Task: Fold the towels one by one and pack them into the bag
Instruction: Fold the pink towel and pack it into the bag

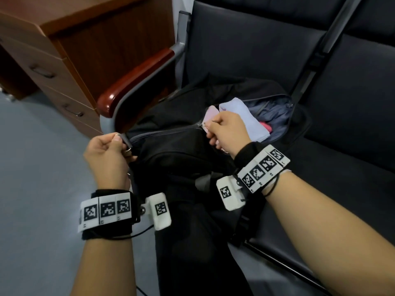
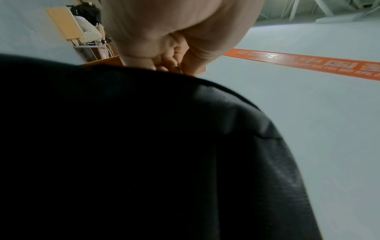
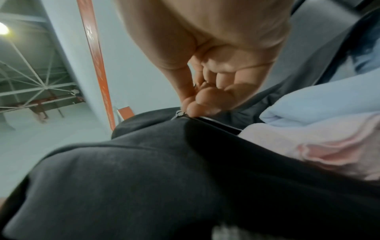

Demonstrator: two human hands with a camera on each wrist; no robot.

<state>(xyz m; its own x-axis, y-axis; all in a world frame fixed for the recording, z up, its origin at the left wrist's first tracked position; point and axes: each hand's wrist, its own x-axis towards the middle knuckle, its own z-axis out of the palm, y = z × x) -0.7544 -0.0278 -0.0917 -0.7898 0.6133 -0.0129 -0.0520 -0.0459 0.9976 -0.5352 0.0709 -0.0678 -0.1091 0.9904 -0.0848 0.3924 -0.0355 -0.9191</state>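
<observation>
While half zipped, bag point(image 1: 175, 146) between pinching hands, towels point(image 1: 241, 116) inside.

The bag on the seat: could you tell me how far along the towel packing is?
Done: a light blue towel and a pink towel lie folded inside the black bag. In hand: the right hand pinches the zipper pull, the left hand holds the bag's end tab; the zip is partly closed. Left: zipping over the towels.
</observation>
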